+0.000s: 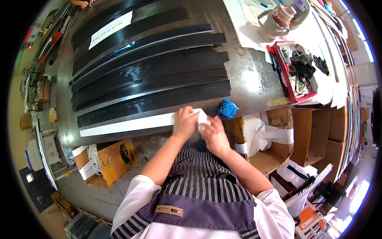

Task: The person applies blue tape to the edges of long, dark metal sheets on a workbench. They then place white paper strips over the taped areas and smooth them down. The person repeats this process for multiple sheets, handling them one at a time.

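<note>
A long white strip (131, 125) lies along the near edge of the dark table, and its right end stands up, bent, between my hands. My left hand (184, 124) is closed around the strip close to that end, fingers on top and thumb toward the right hand. The raised end is pinched in the fingers of my right hand (214, 135), just beyond the table edge. Whether the white part is a paper layer on a black strip, I cannot tell. Right of my hands sits a round blue taped bundle (227, 108).
Several black strips (151, 75) lie stacked across the table, with a white paper label (111, 30) on the far ones. A red tray (292, 85) of tools stands at the right. Cardboard boxes (115, 159) (274, 153) stand below the near edge. Someone's hand (81, 4) shows far left.
</note>
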Motion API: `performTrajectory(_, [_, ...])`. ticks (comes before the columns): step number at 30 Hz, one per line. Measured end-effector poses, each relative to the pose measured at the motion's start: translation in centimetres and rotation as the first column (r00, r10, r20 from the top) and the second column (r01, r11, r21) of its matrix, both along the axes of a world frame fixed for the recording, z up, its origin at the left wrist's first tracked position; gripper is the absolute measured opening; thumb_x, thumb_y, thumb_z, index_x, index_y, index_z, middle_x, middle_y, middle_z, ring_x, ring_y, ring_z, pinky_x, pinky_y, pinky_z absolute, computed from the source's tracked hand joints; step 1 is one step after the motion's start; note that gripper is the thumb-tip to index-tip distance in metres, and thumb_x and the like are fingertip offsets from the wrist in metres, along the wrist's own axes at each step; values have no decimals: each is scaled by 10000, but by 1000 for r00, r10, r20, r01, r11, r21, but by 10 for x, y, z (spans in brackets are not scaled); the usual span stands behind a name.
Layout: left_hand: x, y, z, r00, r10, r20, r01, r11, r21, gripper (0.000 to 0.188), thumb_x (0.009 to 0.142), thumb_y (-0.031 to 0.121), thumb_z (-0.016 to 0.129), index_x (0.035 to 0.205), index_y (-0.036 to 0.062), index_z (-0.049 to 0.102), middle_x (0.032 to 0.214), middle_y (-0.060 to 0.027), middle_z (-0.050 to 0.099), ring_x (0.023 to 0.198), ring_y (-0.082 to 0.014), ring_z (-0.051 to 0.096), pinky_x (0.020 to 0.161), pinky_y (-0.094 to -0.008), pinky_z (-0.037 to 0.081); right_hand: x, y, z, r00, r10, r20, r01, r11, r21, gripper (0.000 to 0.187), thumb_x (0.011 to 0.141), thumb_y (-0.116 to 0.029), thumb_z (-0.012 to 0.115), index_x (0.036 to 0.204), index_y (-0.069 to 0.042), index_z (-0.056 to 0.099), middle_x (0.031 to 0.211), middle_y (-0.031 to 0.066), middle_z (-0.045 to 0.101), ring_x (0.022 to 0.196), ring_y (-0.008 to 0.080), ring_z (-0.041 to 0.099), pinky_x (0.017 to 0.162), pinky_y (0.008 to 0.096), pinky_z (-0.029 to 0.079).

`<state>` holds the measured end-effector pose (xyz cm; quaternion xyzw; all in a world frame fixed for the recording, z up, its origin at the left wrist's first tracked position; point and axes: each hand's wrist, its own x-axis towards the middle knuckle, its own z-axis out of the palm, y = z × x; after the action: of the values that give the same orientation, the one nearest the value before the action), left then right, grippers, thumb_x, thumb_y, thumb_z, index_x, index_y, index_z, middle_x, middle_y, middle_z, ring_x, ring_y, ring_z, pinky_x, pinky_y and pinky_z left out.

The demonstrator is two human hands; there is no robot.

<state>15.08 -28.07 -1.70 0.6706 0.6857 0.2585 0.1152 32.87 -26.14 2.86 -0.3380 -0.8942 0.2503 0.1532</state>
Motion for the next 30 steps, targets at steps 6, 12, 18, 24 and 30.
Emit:
performTrajectory(6, [-131,-88,-6,978,197,-74,-197,980,7,168,784,144,729,943,185,768,1083,-44,591,1060,-278,561,908,-451,418,-40,-60,63,766,245,-594,-630,470,-618,137,833,14,658,969,4,647,924,129,664,884,276,641,839,390,521])
performTrajectory(12, [-208,-139,7,948,292,-124,-300,953,-49,304,805,104,738,1059,264,779,1080,-32,582,1035,-267,557,913,-422,427,-82,-91,42,728,522,-445,-557,72,-827,295,946,-222,637,1133,5,661,967,168,676,916,246,651,853,364,502])
performTrajectory(18, [-214,-139,6,963,238,-130,-239,971,3,276,798,94,738,1043,214,779,1017,-42,597,993,-269,568,881,-396,465,-114,-68,30,951,208,-229,-302,789,-536,487,839,-256,735,1220,13,594,1129,213,648,1064,371,608,923,435,502])
performTrajectory(24, [-219,-141,8,973,139,-186,-155,985,-79,397,804,109,675,1150,297,722,1038,-13,549,1029,-249,550,920,-435,404,-210,-66,8,1000,-10,-29,9,1000,-12,457,775,-266,750,1137,-11,638,1015,158,615,983,319,594,813,409,504])
performTrajectory(30, [-282,-167,3,982,153,-114,-157,987,-20,250,830,175,640,1023,287,754,1057,-24,574,1046,-270,553,914,-453,392,-290,-138,8,973,224,60,-225,974,-1,79,745,-123,650,701,-58,659,723,105,642,670,245,644,603,372,541])
